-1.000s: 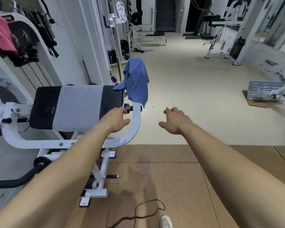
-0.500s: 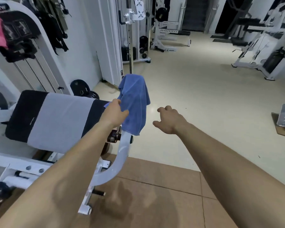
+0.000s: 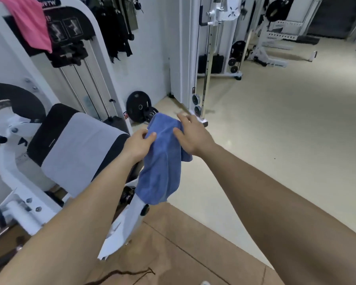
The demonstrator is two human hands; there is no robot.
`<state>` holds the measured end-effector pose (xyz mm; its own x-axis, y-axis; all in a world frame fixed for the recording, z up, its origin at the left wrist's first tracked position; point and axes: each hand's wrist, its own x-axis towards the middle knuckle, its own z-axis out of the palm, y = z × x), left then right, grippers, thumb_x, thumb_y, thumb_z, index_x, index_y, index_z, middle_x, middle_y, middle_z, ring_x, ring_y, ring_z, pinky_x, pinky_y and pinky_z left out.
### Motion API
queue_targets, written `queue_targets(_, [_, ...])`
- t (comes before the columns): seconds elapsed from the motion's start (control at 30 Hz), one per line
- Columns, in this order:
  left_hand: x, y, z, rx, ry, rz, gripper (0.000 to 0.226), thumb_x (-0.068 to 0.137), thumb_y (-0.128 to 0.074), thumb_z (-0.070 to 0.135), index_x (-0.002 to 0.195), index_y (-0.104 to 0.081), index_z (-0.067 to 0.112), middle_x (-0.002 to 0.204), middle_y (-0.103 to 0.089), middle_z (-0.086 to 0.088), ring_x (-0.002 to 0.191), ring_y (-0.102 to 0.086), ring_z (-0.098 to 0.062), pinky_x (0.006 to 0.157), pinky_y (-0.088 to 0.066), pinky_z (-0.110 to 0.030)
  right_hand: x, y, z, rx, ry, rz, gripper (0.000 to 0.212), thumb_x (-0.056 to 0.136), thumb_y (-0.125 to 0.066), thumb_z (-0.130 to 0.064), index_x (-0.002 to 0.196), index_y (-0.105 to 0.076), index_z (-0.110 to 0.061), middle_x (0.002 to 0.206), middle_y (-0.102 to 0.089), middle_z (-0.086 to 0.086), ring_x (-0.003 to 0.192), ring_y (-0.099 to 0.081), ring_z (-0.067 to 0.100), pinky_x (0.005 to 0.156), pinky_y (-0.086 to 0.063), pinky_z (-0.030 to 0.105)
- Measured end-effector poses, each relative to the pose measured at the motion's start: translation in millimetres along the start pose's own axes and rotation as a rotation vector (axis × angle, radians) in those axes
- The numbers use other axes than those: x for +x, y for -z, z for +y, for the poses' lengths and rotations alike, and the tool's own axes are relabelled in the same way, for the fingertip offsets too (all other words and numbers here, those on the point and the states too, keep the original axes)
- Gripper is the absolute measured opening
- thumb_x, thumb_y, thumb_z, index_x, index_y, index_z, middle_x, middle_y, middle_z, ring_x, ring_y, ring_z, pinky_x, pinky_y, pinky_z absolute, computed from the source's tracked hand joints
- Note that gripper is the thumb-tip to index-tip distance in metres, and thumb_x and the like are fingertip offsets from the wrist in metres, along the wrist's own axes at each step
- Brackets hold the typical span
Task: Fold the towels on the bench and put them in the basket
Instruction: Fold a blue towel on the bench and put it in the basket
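Left hand (image 3: 139, 145) clenched on the upper left edge of the blue towel (image 3: 162, 167), cloth pinched between thumb and curled fingers; right hand (image 3: 191, 137) laid on the towel's upper right, thumb on the front face, fingers spread past the top edge; a closed grip on that side cannot be confirmed, motion blur. Towel located at frame centre, held up between both hands, bunched at the top, hanging down in loose folds; lower hem seen in front of the white frame tube (image 3: 132, 214) at the bench's near end. Bench pad (image 3: 80, 149) placed left of centre, grey middle with black ends, just beside the left wrist. Pink cloth (image 3: 29, 23) draped over a weight machine at upper left. Black weight plates (image 3: 139, 106) leaned against the wall above the towel in the frame. Cable machine (image 3: 207, 58) set at top centre. Brown floor mat (image 3: 173, 254) seen across the bottom, pale floor at right.
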<state>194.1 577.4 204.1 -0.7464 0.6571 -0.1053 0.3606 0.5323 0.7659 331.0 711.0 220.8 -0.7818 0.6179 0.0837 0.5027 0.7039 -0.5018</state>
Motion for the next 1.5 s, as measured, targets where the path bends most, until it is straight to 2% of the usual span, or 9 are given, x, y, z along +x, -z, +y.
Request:
queue_targets(0.13, [11,-5,3,-0.027,0.008,0.124,0.017,0.091,-0.067,0.035,0.1,-0.067,0.021,0.091,-0.066,0.009,0.084,-0.059,-0.012,0.07,-0.043,-0.024,30,-1,13,0.059,0.072,-0.096,0.049,0.101,-0.038,-0.043,0.147,-0.04,-0.028,0.138,-0.048,0.009,0.124,-0.047,0.035,0.1,-0.043,0.045])
queue_targets(0.43, [0,22,19,-0.009,0.011,0.367,0.004,0.091,-0.065,0.02,0.095,-0.063,0.021,0.083,-0.064,0.006,0.079,-0.06,-0.017,0.072,-0.045,-0.028,54,17,-4,0.113,0.229,0.077,0.025,0.096,-0.05,-0.023,0.111,-0.069,-0.028,0.108,-0.063,-0.004,0.098,-0.059,0.019,0.072,-0.044,0.031])
queue_targets(0.53, [-23,47,16,-0.03,0.008,0.418,0.003,0.092,-0.063,0.02,0.095,-0.062,0.021,0.083,-0.065,0.002,0.077,-0.062,-0.02,0.074,-0.053,-0.034,44,25,-38,0.152,0.29,0.061,0.024,0.094,-0.049,-0.021,0.105,-0.07,-0.026,0.104,-0.068,-0.003,0.095,-0.062,0.021,0.077,-0.052,0.037])
queue_targets(0.63, [-61,78,7,-0.008,0.019,0.478,0.004,0.094,-0.061,0.016,0.097,-0.062,0.018,0.079,-0.061,0.004,0.07,-0.057,-0.013,0.058,-0.044,-0.025,20,28,-84,0.191,0.376,0.038,0.02,0.094,-0.049,-0.019,0.097,-0.069,-0.023,0.099,-0.069,-0.001,0.089,-0.062,0.023,0.076,-0.053,0.04])
queue_targets(0.77, [-127,124,-21,-0.022,0.033,0.559,0.006,0.094,-0.064,0.016,0.099,-0.065,0.018,0.088,-0.066,0.001,0.079,-0.06,-0.015,0.059,-0.04,-0.016,-28,19,-152,0.222,0.492,-0.031,0.019,0.094,-0.049,-0.018,0.085,-0.063,-0.027,0.081,-0.063,-0.005,0.08,-0.059,0.021,0.067,-0.049,0.035])
queue_targets(0.97, [-254,191,-65,-0.178,0.032,0.784,0.005,0.096,-0.062,0.015,0.096,-0.067,0.014,0.08,-0.065,0.006,0.071,-0.059,-0.003,0.056,-0.041,-0.004,-123,-16,-255,0.283,0.636,-0.102,0.016,0.093,-0.052,-0.022,0.09,-0.067,-0.025,0.09,-0.069,-0.003,0.085,-0.062,0.02,0.075,-0.055,0.041])
queue_targets(1.13, [-367,244,-98,-0.231,0.075,0.866,0.012,0.094,-0.063,0.008,0.103,-0.068,0.013,0.088,-0.068,-0.003,0.076,-0.063,-0.011,0.051,-0.05,-0.014,-216,-47,-340,0.32,0.746,-0.214,0.016,0.092,-0.055,-0.021,0.092,-0.071,-0.023,0.09,-0.071,-0.001,0.085,-0.064,0.021,0.075,-0.055,0.038])
queue_targets(1.4, [-531,300,-175,-0.125,0.197,0.844,0.019,0.089,-0.07,0.008,0.1,-0.07,0.023,0.088,-0.073,0.0,0.084,-0.068,-0.009,0.081,-0.053,-0.022,-342,-125,-443,0.248,0.836,-0.676,0.03,0.091,-0.049,-0.018,0.061,-0.048,-0.015,0.061,-0.049,0.003,0.063,-0.043,0.024,0.056,-0.034,0.035])
queue_targets(1.5, [-580,311,-207,-0.137,0.254,0.786,0.02,0.088,-0.071,0.004,0.101,-0.069,0.02,0.083,-0.073,-0.001,0.078,-0.067,-0.002,0.081,-0.05,-0.018,-373,-158,-475,0.235,0.906,-0.728,0.012,0.092,-0.054,-0.017,0.092,-0.066,-0.018,0.087,-0.062,-0.001,0.083,-0.056,0.018,0.065,-0.04,0.027])
